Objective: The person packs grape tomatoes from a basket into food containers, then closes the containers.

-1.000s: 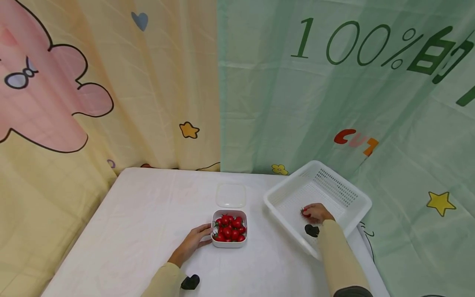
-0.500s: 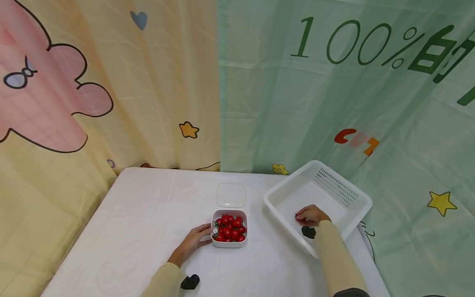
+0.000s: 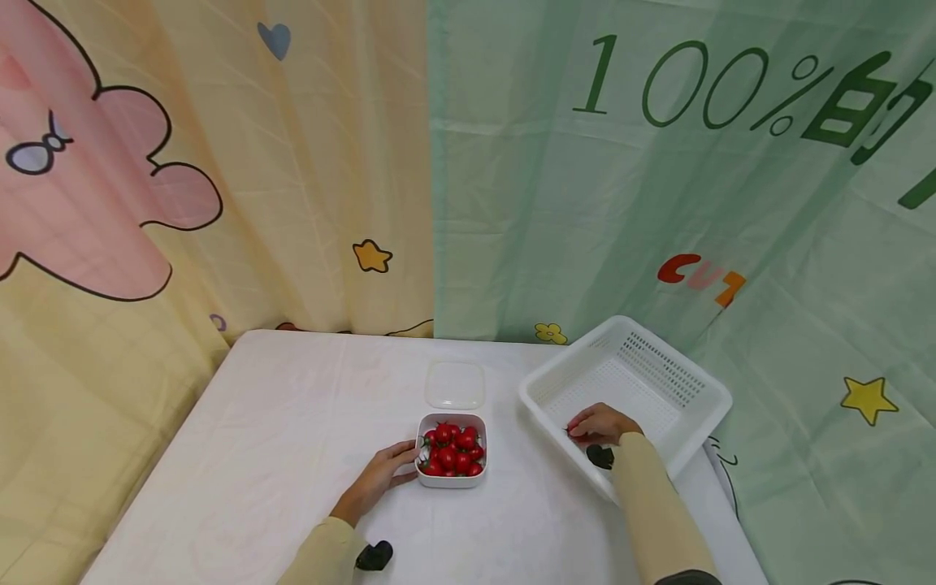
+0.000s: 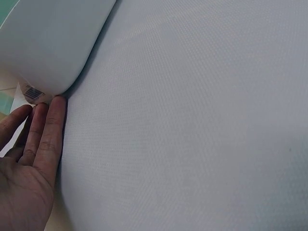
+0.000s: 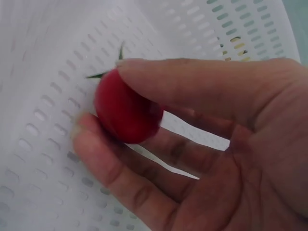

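Observation:
A red cherry tomato (image 5: 126, 108) with green sepals is pinched between thumb and fingers of my right hand (image 3: 605, 424), over the left part of the white perforated basket (image 3: 683, 390). My left hand (image 3: 374, 481) touches the left side of a small white box (image 3: 449, 482) with its fingertips, the fingers fairly straight. Several cherry tomatoes (image 3: 448, 457) fill that box. In the left wrist view the left fingers (image 4: 52, 134) lie against the base of the box wall (image 4: 53, 43).
A clear lid (image 3: 455, 385) lies on the white-covered table (image 3: 292, 422) just behind the box. Printed curtains (image 3: 329, 162) hang behind the table and on both sides. The basket stands at the table's right edge.
My right hand has moved left inside the basket with the cherry tomato, toward the basket's left wall. The left hand and the box have stayed in place.

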Tool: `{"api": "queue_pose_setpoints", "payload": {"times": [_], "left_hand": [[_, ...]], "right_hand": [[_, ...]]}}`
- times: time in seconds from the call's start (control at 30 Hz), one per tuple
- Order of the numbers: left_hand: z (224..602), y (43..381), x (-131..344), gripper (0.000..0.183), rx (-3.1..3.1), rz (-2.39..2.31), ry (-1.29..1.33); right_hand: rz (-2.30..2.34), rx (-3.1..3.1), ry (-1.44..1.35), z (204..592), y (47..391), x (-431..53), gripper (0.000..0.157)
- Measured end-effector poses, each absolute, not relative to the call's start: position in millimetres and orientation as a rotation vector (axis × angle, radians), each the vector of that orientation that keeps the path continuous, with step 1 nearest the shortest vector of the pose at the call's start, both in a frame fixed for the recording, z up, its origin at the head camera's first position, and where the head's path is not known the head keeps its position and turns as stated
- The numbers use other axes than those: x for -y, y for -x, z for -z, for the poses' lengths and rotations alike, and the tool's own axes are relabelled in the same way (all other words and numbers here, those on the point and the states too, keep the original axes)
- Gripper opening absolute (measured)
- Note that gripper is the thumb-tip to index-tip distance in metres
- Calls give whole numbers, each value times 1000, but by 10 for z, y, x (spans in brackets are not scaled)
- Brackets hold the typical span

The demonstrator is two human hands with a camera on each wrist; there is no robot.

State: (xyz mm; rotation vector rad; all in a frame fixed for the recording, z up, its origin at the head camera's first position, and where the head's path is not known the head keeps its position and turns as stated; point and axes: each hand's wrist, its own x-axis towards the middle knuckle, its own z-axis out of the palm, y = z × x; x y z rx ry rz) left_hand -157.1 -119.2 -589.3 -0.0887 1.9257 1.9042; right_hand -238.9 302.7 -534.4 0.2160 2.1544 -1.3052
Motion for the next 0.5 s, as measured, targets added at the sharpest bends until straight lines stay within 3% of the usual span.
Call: {"api": "queue_pose_setpoints", "payload": {"times": [0.5], "left_hand": [[5879, 1571, 1188, 61, -1943, -1898, 100]], "right_hand": [[1328, -2013, 57, 5215, 2435, -2972, 23]]}}
